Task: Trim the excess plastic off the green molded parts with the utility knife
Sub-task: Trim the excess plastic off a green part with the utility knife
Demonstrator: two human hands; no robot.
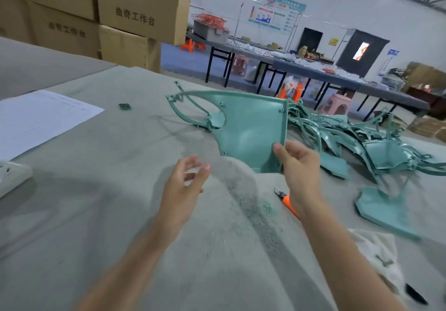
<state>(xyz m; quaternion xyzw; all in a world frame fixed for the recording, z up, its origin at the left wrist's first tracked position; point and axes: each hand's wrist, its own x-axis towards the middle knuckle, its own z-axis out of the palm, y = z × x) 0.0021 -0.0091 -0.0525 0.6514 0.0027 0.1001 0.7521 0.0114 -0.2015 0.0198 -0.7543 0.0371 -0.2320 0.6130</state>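
My right hand (299, 166) grips the lower right corner of a green molded part (251, 127) and holds it tilted above the grey cloth, its thin curved runners reaching out to the left. My left hand (185, 183) hovers empty to the left of the part, fingers relaxed and spread, apart from it. The utility knife (286, 201), orange with a metal tip, lies on the cloth under my right wrist, partly hidden. A pile of green molded parts (362, 146) lies to the right, and another single green part (383, 209) sits nearer to me.
Green shavings (260, 209) litter a fold in the grey cloth (120, 190). A paper sheet (41, 117) lies at the left, with a small green scrap (124, 106) beyond it. Cardboard boxes (135, 16) stand at the back left. A white rag (379, 250) lies at the right.
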